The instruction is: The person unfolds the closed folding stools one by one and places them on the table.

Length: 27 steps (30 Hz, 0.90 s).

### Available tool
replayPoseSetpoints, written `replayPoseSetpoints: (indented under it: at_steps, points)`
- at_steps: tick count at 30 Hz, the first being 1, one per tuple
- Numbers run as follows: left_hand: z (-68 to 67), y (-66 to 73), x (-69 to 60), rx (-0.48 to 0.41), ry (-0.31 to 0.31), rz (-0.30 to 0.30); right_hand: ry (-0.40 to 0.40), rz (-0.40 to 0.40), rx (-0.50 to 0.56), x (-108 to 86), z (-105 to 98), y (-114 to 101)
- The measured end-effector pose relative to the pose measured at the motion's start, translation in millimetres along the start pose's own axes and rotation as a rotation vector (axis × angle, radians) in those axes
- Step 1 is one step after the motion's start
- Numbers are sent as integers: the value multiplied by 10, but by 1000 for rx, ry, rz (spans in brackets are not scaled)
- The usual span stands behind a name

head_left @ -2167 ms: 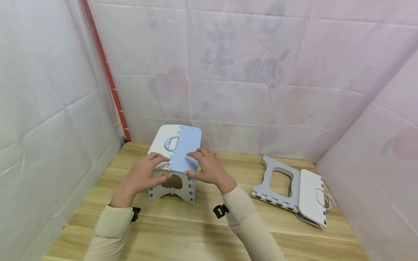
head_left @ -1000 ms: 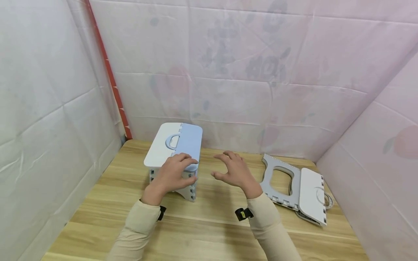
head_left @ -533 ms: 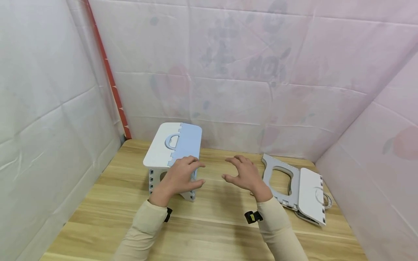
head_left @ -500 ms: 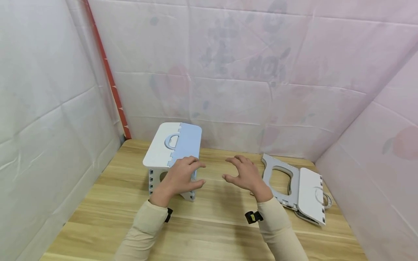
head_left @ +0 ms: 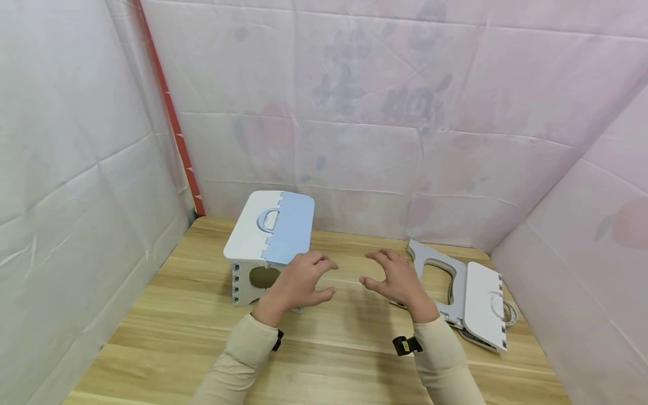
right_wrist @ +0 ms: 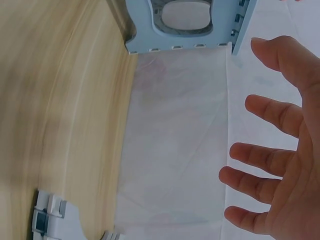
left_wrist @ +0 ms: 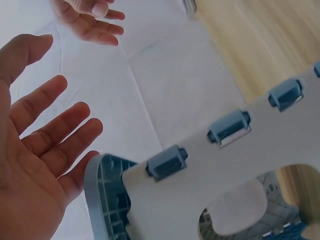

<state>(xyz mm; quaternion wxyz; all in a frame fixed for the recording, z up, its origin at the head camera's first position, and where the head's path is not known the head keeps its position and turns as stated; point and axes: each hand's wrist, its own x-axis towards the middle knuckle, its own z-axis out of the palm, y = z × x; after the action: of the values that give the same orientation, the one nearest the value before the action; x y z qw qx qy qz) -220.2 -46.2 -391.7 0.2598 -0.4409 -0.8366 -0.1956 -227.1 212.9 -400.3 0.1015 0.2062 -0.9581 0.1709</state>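
An unfolded step stool (head_left: pixel 291 225), half white and half light blue with a carry handle on top, stands upright at the left of the table. My left hand (head_left: pixel 302 282) hovers by its front right corner with loosely bent fingers, holding nothing. In the left wrist view the little finger lies close to the stool's seat edge (left_wrist: pixel 93 195); whether they touch I cannot tell. Between the two stools hangs my right hand (head_left: pixel 400 279), fingers spread and holding nothing. A folded grey and white stool (head_left: pixel 483 306) lies flat to its right, partly behind that hand.
The wooden table (head_left: pixel 324 360) carries both stools. Pale printed sheeting forms a back wall (head_left: pixel 354 140) and side walls around it. A red strip (head_left: pixel 174 124) runs down the back left corner.
Both hands have left the unfolded stool's top and drifted right and towards me, the right hand moving farther. Each stool stays in its place.
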Motion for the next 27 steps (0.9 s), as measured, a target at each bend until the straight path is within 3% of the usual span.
replayPoseSetpoints:
  at_steps: [12, 27]
  points:
    - [143, 90, 60, -8, -39, 18, 13, 35, -18, -141, 10, 166]
    - [478, 232, 99, -28, -149, -94, 41, 92, -12, -377, 48, 397]
